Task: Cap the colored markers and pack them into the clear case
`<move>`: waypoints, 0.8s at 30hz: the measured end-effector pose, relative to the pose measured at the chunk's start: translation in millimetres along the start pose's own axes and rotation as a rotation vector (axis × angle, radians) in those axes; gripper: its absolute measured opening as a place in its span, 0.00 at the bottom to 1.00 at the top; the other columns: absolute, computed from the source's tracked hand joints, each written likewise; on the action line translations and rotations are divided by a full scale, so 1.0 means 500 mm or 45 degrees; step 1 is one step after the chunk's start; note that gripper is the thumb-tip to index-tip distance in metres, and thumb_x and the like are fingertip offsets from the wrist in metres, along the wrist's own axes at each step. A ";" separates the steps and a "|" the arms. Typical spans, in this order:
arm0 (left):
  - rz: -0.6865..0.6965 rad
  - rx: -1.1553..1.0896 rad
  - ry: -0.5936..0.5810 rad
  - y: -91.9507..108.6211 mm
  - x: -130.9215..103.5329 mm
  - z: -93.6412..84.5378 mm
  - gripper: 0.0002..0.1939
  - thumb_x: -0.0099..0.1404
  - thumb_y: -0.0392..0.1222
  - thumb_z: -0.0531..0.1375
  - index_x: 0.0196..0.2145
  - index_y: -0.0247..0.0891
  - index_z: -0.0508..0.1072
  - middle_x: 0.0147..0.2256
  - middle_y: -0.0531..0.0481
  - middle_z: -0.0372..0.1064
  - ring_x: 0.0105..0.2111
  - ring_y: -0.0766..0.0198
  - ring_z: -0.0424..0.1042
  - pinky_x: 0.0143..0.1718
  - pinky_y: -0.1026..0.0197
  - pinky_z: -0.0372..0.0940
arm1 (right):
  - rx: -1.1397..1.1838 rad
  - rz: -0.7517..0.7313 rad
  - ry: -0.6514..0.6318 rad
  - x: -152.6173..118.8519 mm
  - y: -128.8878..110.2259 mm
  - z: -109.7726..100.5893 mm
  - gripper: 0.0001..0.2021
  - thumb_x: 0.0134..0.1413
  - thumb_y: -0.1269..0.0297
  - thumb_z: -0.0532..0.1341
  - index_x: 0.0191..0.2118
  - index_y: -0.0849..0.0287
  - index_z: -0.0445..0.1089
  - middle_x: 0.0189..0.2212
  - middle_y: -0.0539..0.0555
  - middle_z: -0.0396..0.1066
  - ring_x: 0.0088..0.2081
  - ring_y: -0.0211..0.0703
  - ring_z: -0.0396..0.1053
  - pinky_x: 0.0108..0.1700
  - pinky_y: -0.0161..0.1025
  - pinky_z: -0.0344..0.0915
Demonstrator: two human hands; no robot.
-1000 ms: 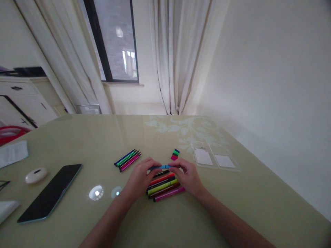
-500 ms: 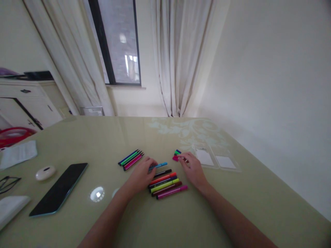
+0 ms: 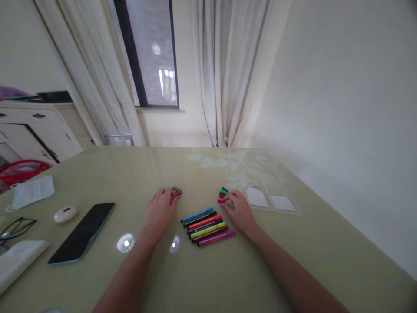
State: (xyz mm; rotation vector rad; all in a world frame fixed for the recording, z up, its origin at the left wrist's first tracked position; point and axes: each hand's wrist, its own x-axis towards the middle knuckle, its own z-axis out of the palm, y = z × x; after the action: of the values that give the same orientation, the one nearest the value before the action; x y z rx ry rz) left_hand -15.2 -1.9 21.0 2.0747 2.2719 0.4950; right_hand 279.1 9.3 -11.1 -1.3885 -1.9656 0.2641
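Note:
My left hand (image 3: 160,208) rests over the uncapped markers (image 3: 176,195) at the left, covering most of their barrels, its fingers closed around the pink one nearest me. Several dark tips point out past the fingers. My right hand (image 3: 236,208) has thumb and fingers pinched at a pink cap (image 3: 220,201), the nearest in a short row of coloured caps (image 3: 223,191). Between the hands and closer to me, several capped markers lie side by side, among them a blue one (image 3: 197,215), an orange one (image 3: 205,222) and a magenta one (image 3: 216,238).
On the left of the glossy table (image 3: 169,278) are a black phone (image 3: 83,232), a white oval case (image 3: 65,214), glasses (image 3: 19,228), a white box (image 3: 21,261) and a face mask (image 3: 34,192). Clear card holders (image 3: 283,203) lie at the right.
My left hand has left the blue marker and moved left onto the uncapped markers. The blue marker now lies in line with the other capped ones. My right hand remains at the caps.

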 end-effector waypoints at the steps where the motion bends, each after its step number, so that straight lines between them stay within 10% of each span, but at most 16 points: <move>1: -0.027 0.078 -0.010 -0.006 0.000 -0.002 0.10 0.74 0.44 0.54 0.46 0.39 0.72 0.46 0.42 0.72 0.45 0.51 0.74 0.44 0.55 0.66 | -0.010 0.001 -0.008 0.000 0.000 0.001 0.02 0.59 0.67 0.67 0.38 0.57 0.77 0.41 0.55 0.72 0.45 0.50 0.71 0.51 0.48 0.67; 16: 0.146 0.205 0.044 0.006 -0.006 0.012 0.12 0.75 0.44 0.53 0.43 0.38 0.74 0.47 0.40 0.72 0.49 0.48 0.70 0.48 0.51 0.64 | 0.031 -0.080 0.071 -0.004 -0.040 -0.027 0.04 0.66 0.64 0.62 0.41 0.55 0.75 0.36 0.53 0.79 0.39 0.48 0.76 0.47 0.45 0.67; 24: 0.499 -0.569 0.051 0.075 -0.032 0.012 0.09 0.74 0.46 0.57 0.44 0.42 0.74 0.43 0.48 0.77 0.44 0.55 0.73 0.48 0.54 0.65 | 0.468 -0.112 0.152 -0.007 -0.079 -0.054 0.08 0.65 0.58 0.64 0.42 0.52 0.80 0.39 0.54 0.80 0.39 0.46 0.75 0.43 0.42 0.71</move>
State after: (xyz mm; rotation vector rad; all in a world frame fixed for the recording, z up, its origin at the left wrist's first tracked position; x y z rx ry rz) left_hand 24.1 -13.7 21.5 2.2624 1.5649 0.9612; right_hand 267.7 -15.6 28.2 -1.0545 -1.7679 0.4651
